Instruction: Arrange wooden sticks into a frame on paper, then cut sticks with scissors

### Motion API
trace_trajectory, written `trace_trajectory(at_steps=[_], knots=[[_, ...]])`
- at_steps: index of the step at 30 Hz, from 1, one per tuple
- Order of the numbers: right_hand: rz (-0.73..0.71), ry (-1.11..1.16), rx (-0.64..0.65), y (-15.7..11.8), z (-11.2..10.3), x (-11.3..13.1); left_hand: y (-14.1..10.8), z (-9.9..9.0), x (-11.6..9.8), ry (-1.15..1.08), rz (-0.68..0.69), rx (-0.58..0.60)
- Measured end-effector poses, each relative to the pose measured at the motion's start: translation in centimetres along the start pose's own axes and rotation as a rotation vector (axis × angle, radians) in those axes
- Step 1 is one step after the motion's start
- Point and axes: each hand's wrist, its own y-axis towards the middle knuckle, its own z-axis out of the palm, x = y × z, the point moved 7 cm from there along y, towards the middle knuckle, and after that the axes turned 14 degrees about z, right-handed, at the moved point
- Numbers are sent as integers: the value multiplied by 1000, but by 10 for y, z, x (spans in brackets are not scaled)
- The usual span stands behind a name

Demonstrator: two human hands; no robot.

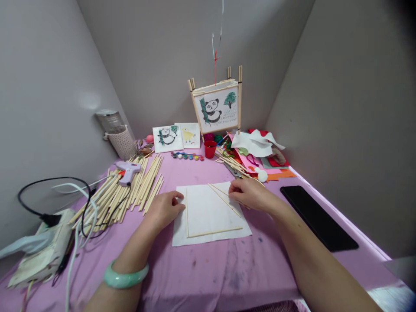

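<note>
A white sheet (208, 208), possibly cloth or paper, lies flat in front of me. One thin wooden stick (187, 216) runs along its left side and another wooden stick (214, 232) along its near side. A third wooden stick (224, 200) lies slanted across the far right part. My left hand (164, 210) rests at the sheet's left edge, thumb and forefinger apart, close beside the left stick. My right hand (248, 193) is closed over the far right edge, its fingers pinching a wooden stick (218, 187); the pinched end is hidden.
Loose sticks (139, 190) and a glue gun (129, 171) lie left, near a cabled power strip (48, 251). Behind are paint pots (186, 156), a red cup (210, 149) and a hanging panda lantern (216, 108). A black phone-like slab (318, 216) lies right.
</note>
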Motion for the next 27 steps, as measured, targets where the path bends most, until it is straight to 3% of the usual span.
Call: trace_trajectory(at_steps=[4, 10, 16, 27], knots=[[-64, -67, -60, 1, 9, 14, 0, -1, 0, 13, -4, -10], [-14, -164, -158, 4, 21, 17, -1, -1, -1, 7, -4, -30], [46, -245, -241, 4, 11, 16, -2, -1, 0, 6, -23, -28], [108, -336, -263, 3, 11, 15, -2, -2, -1, 25, -18, -26]])
